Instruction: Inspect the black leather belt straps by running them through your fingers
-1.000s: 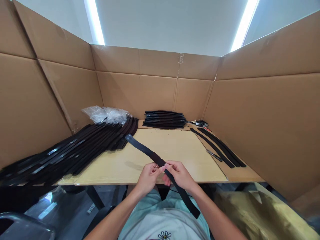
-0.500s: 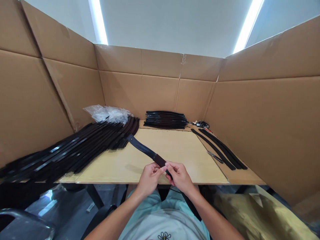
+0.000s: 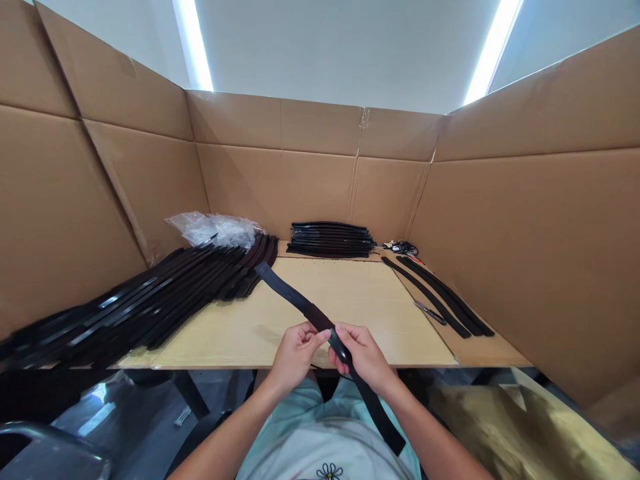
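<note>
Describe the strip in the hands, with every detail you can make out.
The strip is long, flat, narrow and black, perhaps leather or plastic, with a dark brown band partway along. It is smooth, glossy between the hands and duller toward its near end. Gently curved, it slants from above the table down over the lap. The left hand and right hand hold it near its middle.

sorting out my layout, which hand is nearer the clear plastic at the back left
Left. The left hand holds the dark strip in front of and right of the clear plastic; the right hand holds the same strip, farther right and so farther away.
</note>
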A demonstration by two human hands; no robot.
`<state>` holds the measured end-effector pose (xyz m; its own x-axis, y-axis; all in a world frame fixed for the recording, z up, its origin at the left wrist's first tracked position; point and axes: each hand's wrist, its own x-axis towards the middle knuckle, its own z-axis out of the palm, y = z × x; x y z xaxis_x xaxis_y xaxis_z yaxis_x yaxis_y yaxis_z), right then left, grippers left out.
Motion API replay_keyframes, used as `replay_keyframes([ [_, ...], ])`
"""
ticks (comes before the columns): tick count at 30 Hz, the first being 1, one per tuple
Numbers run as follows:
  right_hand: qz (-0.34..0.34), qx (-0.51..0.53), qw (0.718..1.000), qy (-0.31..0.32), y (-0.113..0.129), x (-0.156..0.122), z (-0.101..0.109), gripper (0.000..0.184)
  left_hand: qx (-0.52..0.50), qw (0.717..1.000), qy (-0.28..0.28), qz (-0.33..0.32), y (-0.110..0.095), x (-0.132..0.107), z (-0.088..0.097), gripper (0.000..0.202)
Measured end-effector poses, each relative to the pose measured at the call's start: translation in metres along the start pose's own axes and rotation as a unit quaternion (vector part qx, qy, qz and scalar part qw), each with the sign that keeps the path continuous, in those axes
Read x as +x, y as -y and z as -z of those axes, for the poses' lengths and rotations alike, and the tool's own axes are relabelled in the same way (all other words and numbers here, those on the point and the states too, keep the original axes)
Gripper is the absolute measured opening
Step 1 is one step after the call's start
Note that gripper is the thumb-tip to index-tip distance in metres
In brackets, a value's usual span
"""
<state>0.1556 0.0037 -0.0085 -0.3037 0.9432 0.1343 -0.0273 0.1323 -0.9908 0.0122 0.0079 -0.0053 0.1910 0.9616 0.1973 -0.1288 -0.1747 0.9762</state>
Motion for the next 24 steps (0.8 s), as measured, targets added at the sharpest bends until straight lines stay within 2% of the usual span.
replay_keyframes([
  [4, -0.028, 0.062, 0.998, 0.015, 0.001, 0.001, 0.000, 0.048, 0.006, 1.000, 0.001, 0.006, 0.001, 0.003, 0.003, 0.031],
  [7, -0.024, 0.068, 0.997, -0.003, -0.001, 0.002, -0.001, 0.047, 0.026, 1.000, 0.001, 0.005, 0.006, 0.005, 0.004, 0.031],
  [11, -0.063, 0.088, 0.994, -0.025, -0.003, 0.003, -0.004, 0.050, 0.019, 1.000, -0.003, 0.008, 0.011, 0.005, 0.003, 0.027],
  [18, -0.069, 0.098, 0.992, -0.023, -0.003, 0.003, -0.006, 0.050, 0.004, 1.000, -0.021, -0.002, 0.007, 0.002, 0.000, 0.030],
  [21, -0.047, 0.115, 0.992, -0.004, -0.003, 0.003, -0.005, 0.046, -0.003, 1.000, -0.026, 0.008, 0.005, 0.003, 0.002, 0.032],
  [24, -0.057, 0.174, 0.983, 0.032, -0.003, 0.004, -0.001, 0.039, -0.027, 0.999, -0.020, 0.032, 0.005, 0.007, 0.008, 0.036],
])
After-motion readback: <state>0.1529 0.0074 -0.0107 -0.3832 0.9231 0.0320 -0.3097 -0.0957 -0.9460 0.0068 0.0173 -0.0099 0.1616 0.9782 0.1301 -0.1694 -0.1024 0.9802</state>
